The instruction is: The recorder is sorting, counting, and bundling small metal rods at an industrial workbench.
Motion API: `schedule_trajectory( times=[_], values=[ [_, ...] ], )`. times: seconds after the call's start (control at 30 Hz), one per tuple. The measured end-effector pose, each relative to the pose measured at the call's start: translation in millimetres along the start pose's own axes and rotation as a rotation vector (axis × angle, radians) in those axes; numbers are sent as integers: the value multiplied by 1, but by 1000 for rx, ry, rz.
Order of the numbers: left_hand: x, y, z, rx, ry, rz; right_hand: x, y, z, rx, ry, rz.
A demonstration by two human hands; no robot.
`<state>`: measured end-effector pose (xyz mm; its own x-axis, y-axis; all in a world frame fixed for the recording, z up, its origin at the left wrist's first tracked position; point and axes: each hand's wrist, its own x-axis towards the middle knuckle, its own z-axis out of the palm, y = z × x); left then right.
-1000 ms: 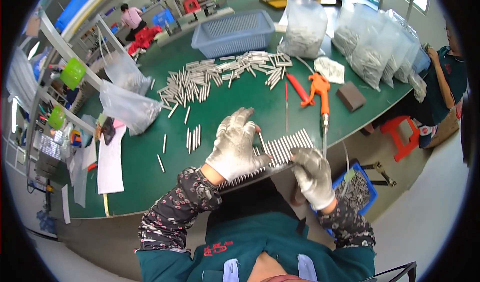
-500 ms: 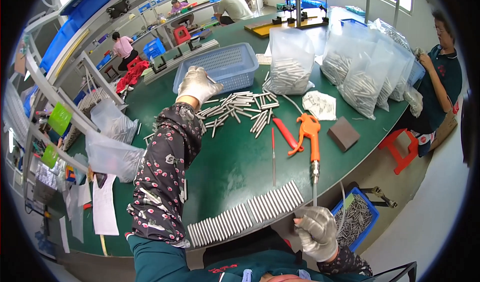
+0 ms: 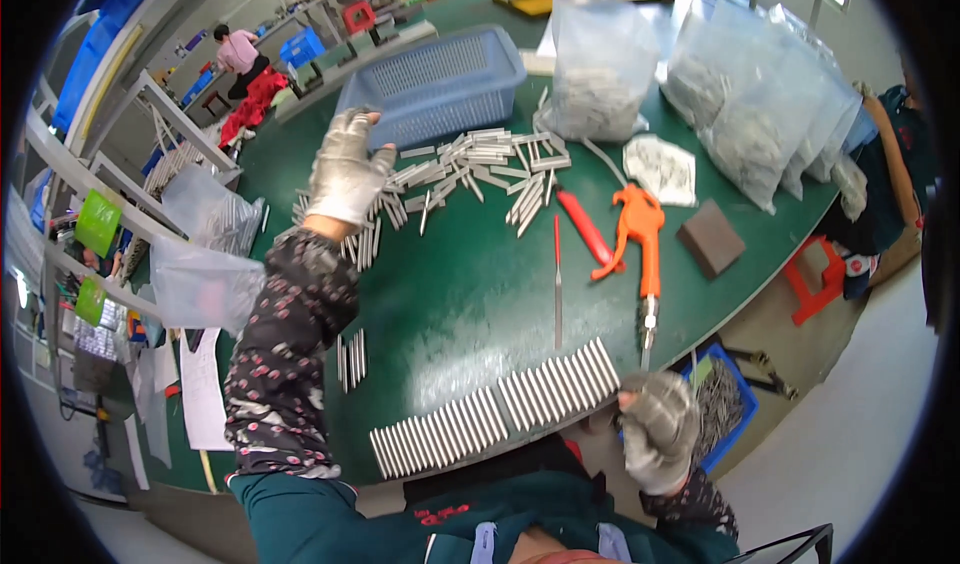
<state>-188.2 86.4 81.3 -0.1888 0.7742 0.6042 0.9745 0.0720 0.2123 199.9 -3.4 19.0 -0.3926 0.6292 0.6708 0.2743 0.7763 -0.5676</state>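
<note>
My left hand [image 3: 346, 169], in a white glove with bare fingertips, is over the left part of a loose heap of short metal pins [image 3: 480, 154], just in front of a blue mesh basket [image 3: 440, 114]. Its thumb stands apart from the fingers, and I see nothing held. My right hand [image 3: 660, 432], gloved alike, is curled at the table's near edge, by the right end of a row of pins [image 3: 545, 389] lying side by side. Whatever its fingers enclose is hidden. A few more pins [image 3: 351, 360] lie beside my left forearm.
An orange air gun [image 3: 640, 239], red-handled pliers [image 3: 588, 229], a thin red-handled file [image 3: 558, 284] and a brown block [image 3: 712, 238] lie to the right. Plastic bags of pins [image 3: 600, 84] stand behind. A blue bin [image 3: 735, 404] sits below the edge. A co-worker [image 3: 890, 154] is at far right.
My left hand has moved left, away from the basket's front wall to the heap's left side. The view has shifted, and the few pins by my forearm now show. My right hand stays curled.
</note>
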Motion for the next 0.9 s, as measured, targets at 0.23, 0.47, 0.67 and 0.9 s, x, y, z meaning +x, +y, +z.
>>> schedule_trajectory(
  times=[0.23,0.47,0.67,0.9],
  values=[
    [-151,56,-125,-176,-289,-135,41,1,7,-438,-326,9],
    [-257,49,-144,-203,-331,-381,37,7,23,-708,-342,-109],
    [-278,75,-129,-272,-320,-401,34,-2,32,-802,-355,-87],
    [-281,70,-123,-281,-254,-412,34,-9,37,-864,-420,-93]
  ],
)
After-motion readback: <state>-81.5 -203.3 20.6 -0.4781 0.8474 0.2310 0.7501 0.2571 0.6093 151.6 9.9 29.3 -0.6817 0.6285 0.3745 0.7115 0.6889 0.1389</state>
